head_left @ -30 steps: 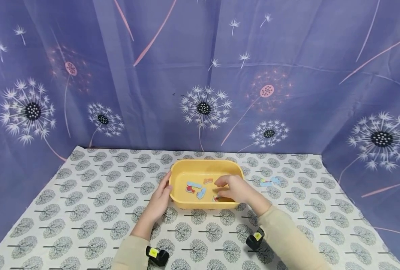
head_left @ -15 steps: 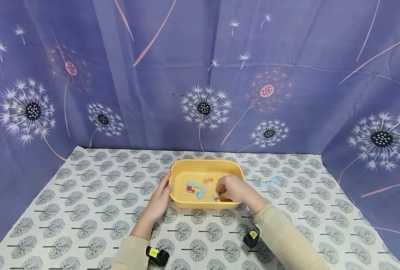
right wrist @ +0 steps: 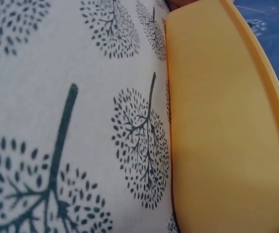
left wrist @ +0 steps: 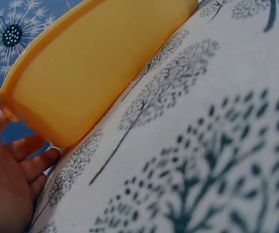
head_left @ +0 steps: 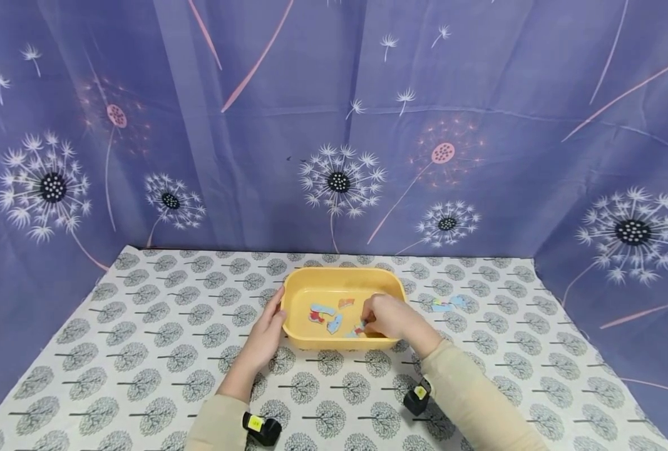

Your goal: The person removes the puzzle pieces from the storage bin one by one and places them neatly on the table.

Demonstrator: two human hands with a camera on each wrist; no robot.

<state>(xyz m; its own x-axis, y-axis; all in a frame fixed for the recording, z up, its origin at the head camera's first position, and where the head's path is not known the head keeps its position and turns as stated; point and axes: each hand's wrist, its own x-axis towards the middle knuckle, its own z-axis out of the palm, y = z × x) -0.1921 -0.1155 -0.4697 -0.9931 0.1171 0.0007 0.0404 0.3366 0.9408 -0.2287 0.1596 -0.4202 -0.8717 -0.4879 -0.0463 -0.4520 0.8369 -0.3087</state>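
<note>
Inside the yellow bin [head_left: 339, 343], towards the right half of its front wall: a flat printed piece [head_left: 356, 331], just left of the narrow, bunched fingers of the right hand [head_left: 392, 316] and partly screened by them. With the fingertips hidden, cannot tell whether pinched or merely touched. Seemingly slanted near-left to far-right, though too covered to be sure; far nearer to the right hand than to the left hand [head_left: 265, 335], curled round the bin's left end. Further left on the bin floor, a red-and-blue cluster [head_left: 317, 313] (one piece or two, impossible to say), a light-blue piece [head_left: 334, 324] and, farther back, an orange piece [head_left: 346, 303], all irregular in outline. Outside, on the tree-printed white cloth [head_left: 170, 300], more blue pieces [head_left: 442, 304]. For the bin, smooth plastic-looking walls, rounded corners, lipped rim, long side running left to right.
</note>
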